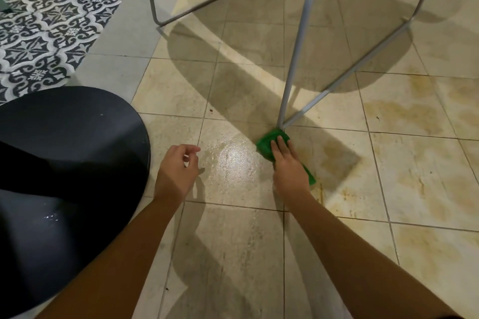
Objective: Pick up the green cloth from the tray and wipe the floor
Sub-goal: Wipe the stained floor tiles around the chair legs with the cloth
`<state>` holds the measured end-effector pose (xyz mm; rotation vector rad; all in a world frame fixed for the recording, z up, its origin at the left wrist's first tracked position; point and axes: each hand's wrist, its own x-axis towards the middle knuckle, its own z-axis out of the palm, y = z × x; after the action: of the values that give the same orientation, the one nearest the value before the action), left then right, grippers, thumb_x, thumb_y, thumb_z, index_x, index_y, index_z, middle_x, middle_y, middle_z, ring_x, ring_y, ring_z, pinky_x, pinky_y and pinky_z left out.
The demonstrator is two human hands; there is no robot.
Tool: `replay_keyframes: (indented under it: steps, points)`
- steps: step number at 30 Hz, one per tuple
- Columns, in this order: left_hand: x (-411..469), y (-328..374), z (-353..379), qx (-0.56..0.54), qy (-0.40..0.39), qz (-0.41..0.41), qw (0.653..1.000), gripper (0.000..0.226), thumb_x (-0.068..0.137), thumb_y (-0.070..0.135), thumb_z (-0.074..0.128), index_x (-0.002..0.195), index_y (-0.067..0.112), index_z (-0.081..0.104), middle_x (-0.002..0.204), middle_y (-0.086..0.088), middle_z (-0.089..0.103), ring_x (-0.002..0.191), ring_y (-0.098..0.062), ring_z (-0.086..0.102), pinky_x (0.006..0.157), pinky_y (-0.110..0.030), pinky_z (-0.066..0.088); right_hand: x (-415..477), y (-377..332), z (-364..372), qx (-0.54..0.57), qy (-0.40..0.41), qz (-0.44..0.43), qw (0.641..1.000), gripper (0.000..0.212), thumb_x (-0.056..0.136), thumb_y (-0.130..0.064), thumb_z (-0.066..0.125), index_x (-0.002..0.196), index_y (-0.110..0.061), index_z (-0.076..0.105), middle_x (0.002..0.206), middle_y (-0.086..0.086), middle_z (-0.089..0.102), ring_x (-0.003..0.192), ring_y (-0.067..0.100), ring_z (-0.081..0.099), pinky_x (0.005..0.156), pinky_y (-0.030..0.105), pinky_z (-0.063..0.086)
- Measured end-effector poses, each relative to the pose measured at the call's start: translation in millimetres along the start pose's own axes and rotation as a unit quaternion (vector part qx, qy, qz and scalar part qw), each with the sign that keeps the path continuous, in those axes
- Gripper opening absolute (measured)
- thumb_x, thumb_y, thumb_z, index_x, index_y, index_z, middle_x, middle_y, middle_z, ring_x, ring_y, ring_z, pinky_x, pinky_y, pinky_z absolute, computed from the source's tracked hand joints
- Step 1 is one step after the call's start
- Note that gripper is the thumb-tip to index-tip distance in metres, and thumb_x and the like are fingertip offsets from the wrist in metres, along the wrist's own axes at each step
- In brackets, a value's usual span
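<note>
Two hands over the tiled floor [259, 235]; the wiping step is in hand. My right hand [287, 166] lies flat on the green cloth [267, 144], fingers straight, pressing it to the tile rather than curling round it. The cloth sits on the floor right of centre, touching the foot of a grey metal leg [293, 59]. My left hand [176, 171] hangs to the left, fingers loosely curled and holding nothing. Between the hands a wet patch [236, 158] shines. Yellowish stains [414, 114] spread to the right (unwiped, I judge). The next move calls for firm downward pressure and a sweep rightward over those stains, clear of the leg so the cloth does not snag. A dark round surface [75, 137] lies near left, and a patterned rug [39, 21] far left.
</note>
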<state>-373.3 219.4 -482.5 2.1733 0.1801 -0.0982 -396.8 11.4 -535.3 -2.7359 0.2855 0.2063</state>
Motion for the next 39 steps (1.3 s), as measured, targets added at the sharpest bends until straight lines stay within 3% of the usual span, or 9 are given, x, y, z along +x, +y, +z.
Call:
replay_keyframes:
  steps: [9, 15, 22, 24, 27, 29, 33, 37, 39]
  points:
    - [2, 1, 5, 0.023, 0.001, 0.011, 1.0, 0.019, 0.096, 0.013, 0.043, 0.107, 0.014, 0.059, 0.111, -0.001, 0.049, 0.091, -0.009, 0.05, 0.05, -0.004, 0.044, -33, -21, 17, -0.022, -0.032, -0.058, 0.998, 0.069, 0.091, 0.006, 0.032, 0.144, -0.019, -0.005, 0.151, -0.005, -0.017, 0.142, 0.021, -0.011, 0.115, 0.037, 0.002]
    - [-3, 7, 13, 0.021, -0.01, 0.038, 0.999, 0.021, 0.095, 0.008, 0.042, 0.104, 0.006, 0.061, 0.108, -0.006, 0.05, 0.078, -0.004, 0.049, 0.053, 0.004, 0.038, -6, 2, -4, -0.02, -0.028, 0.022, 0.999, 0.069, 0.09, 0.005, 0.033, 0.146, -0.02, 0.0, 0.156, -0.005, -0.006, 0.143, 0.019, -0.007, 0.109, 0.038, 0.031]
    - [-8, 11, 10, 0.057, -0.025, 0.06, 0.996, 0.021, 0.094, 0.012, 0.042, 0.103, 0.014, 0.061, 0.106, -0.001, 0.051, 0.081, -0.007, 0.051, 0.07, -0.015, 0.049, -66, 8, 13, -0.077, -0.006, 0.016, 0.997, 0.066, 0.09, 0.002, 0.026, 0.142, -0.014, -0.012, 0.154, 0.004, -0.017, 0.141, 0.027, -0.015, 0.117, 0.043, 0.013]
    - [-10, 12, 13, 0.07, -0.03, 0.062, 0.995, 0.021, 0.094, 0.013, 0.042, 0.104, 0.015, 0.061, 0.107, 0.0, 0.051, 0.086, -0.012, 0.051, 0.082, -0.029, 0.048, -88, -3, 34, -0.121, -0.024, -0.09, 0.988, 0.064, 0.088, -0.001, 0.029, 0.142, -0.013, -0.003, 0.155, 0.007, -0.01, 0.141, 0.029, -0.014, 0.118, 0.045, 0.001]
    - [-17, 15, 18, 0.075, -0.041, 0.073, 0.994, 0.022, 0.094, 0.012, 0.043, 0.103, 0.014, 0.062, 0.104, 0.001, 0.051, 0.087, -0.013, 0.051, 0.081, -0.026, 0.042, -105, -4, 44, -0.134, 0.008, -0.164, 0.977, 0.047, 0.085, -0.027, 0.038, 0.132, -0.029, 0.043, 0.143, -0.009, 0.041, 0.136, 0.01, 0.031, 0.115, 0.031, -0.007]
    - [-23, 16, 19, 0.083, -0.054, 0.078, 0.992, 0.022, 0.093, 0.012, 0.043, 0.103, 0.014, 0.062, 0.103, 0.002, 0.05, 0.087, -0.013, 0.05, 0.079, -0.024, 0.039, -120, 3, 29, -0.134, -0.025, -0.164, 0.977, 0.038, 0.078, -0.032, 0.051, 0.114, -0.038, 0.06, 0.125, -0.021, 0.057, 0.122, 0.0, 0.048, 0.114, 0.027, 0.0]
    - [-30, 16, 18, 0.093, -0.066, 0.087, 0.99, 0.021, 0.094, 0.012, 0.043, 0.104, 0.014, 0.062, 0.103, 0.003, 0.05, 0.089, -0.012, 0.05, 0.077, -0.024, 0.038, -147, 55, 27, -0.088, 0.035, -0.127, 0.987, 0.068, 0.054, 0.002, 0.082, 0.116, -0.017, 0.061, 0.13, 0.001, 0.054, 0.122, 0.018, 0.049, 0.1, 0.029, 0.038]
    - [-36, 17, 16, 0.106, -0.073, 0.102, 0.986, 0.021, 0.094, 0.013, 0.043, 0.104, 0.013, 0.062, 0.103, 0.002, 0.05, 0.088, -0.013, 0.05, 0.078, -0.024, 0.039, -138, 65, 9, 0.013, 0.084, -0.06, 0.995, 0.05, 0.09, 0.004, 0.044, 0.138, -0.01, 0.035, 0.149, 0.002, 0.025, 0.138, 0.009, 0.02, 0.107, 0.001, 0.005]
    - [-40, 18, 17, 0.112, -0.08, 0.111, 0.984, 0.021, 0.094, 0.013, 0.043, 0.104, 0.013, 0.062, 0.103, 0.002, 0.051, 0.088, -0.013, 0.051, 0.079, -0.026, 0.041, -123, 50, 10, 0.04, 0.078, -0.06, 0.994, 0.048, 0.095, 0.001, 0.031, 0.141, -0.012, 0.028, 0.154, 0.004, 0.016, 0.142, 0.015, 0.01, 0.113, 0.017, 0.007]
